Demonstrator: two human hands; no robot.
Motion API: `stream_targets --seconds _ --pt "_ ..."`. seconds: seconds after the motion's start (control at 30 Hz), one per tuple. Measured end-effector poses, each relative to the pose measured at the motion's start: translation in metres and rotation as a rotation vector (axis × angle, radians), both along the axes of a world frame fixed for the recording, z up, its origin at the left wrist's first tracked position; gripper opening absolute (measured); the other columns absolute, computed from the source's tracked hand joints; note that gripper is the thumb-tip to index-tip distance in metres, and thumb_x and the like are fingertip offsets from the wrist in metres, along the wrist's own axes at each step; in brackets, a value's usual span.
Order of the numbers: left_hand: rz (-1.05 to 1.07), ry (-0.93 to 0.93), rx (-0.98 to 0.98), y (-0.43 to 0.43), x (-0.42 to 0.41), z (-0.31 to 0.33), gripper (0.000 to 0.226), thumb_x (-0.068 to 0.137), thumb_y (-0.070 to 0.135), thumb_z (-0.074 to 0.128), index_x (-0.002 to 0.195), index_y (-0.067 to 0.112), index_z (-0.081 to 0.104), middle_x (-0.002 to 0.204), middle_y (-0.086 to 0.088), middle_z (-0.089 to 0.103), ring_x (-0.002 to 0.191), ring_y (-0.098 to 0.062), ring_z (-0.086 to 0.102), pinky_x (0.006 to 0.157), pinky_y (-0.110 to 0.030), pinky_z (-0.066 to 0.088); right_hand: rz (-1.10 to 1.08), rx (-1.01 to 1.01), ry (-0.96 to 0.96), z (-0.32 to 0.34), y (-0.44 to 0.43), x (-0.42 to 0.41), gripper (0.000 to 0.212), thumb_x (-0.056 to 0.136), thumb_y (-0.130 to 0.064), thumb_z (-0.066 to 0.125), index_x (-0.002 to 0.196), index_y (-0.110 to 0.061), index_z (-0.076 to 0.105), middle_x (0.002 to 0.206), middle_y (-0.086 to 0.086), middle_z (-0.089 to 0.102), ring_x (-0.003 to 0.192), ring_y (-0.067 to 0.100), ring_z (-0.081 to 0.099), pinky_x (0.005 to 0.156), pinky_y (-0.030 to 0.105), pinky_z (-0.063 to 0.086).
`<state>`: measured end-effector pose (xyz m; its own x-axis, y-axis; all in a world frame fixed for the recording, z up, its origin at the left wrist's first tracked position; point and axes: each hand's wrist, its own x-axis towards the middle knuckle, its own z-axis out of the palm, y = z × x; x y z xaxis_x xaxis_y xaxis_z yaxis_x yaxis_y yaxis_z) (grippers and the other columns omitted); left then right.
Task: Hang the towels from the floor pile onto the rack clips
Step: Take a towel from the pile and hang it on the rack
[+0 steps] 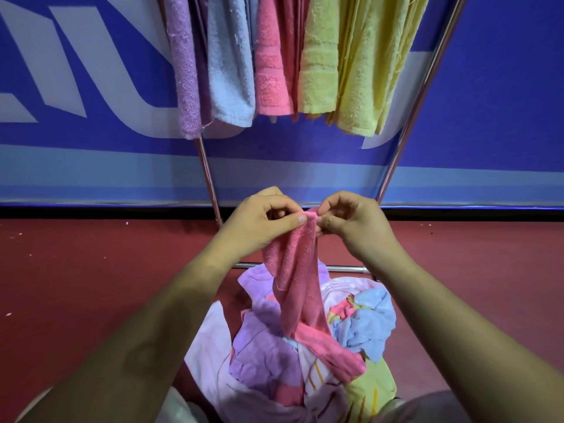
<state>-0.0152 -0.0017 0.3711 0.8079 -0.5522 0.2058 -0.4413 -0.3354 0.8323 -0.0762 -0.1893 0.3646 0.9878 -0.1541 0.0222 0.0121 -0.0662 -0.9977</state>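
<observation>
Fingertips (pixel 301 219) of my left hand (pixel 262 221) and right hand (pixel 351 222) pinch the pink towel (pixel 293 285) by its top edge; it trails down to the floor pile (pixel 268 358) at six o'clock. At twelve, other towels (pixel 274 56) hang on the rack (pixel 208 175).

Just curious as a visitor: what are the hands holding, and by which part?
A pink towel: the left hand and right hand both pinch its top edge, while its lower end lies on the pile.

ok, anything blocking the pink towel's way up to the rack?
Nothing visible in the gap. Left hand and right hand pinch the pink towel; its tail lies on the pile. Hung towels crowd the rack; clips out of frame.
</observation>
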Motion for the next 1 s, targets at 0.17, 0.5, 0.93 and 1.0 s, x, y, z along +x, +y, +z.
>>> stream_targets --seconds 0.17,0.5,0.93,1.0 --pt "0.043 -0.002 -0.005 -0.001 0.001 0.000 0.005 0.087 0.024 0.075 0.086 0.020 0.077 0.078 0.004 0.051 0.071 -0.007 0.051 0.073 -0.027 0.043 0.055 -0.017 0.019 -0.001 0.000 -0.001 0.013 0.092 -0.012 0.071 0.095 0.001 0.071 0.089 0.012 0.075 0.082 0.019 0.068 0.088 0.037 0.057" --pt "-0.037 0.051 0.177 0.005 0.009 -0.008 0.006 0.086 0.034 0.074 0.081 0.031 0.072 0.113 0.011 0.052 0.105 -0.007 0.047 0.094 -0.018 0.032 -0.005 -0.055 -0.023 0.001 -0.002 -0.002 0.007 0.091 -0.005 0.070 0.085 -0.004 0.065 0.074 0.008 0.067 0.071 0.012 0.059 0.074 0.026 0.049" --pt "0.136 0.144 0.283 0.029 0.027 -0.010 0.033 0.088 0.034 0.072 0.070 0.007 0.063 0.056 0.003 0.044 0.054 -0.007 0.035 0.053 -0.025 0.029 -0.130 0.150 0.078 0.001 -0.034 0.003 0.026 0.088 0.008 0.062 0.097 -0.012 0.075 0.075 0.010 0.066 0.066 0.018 0.054 0.070 0.030 0.047" --pt "0.197 0.154 0.178 0.031 0.029 -0.009 0.030 0.089 0.032 0.071 0.075 0.006 0.065 0.060 -0.013 0.053 0.058 -0.008 0.042 0.054 -0.024 0.032 -0.130 0.076 0.100 0.001 -0.036 0.002 0.017 0.089 0.006 0.065 0.096 -0.005 0.076 0.080 0.008 0.071 0.071 0.013 0.061 0.074 0.027 0.052"
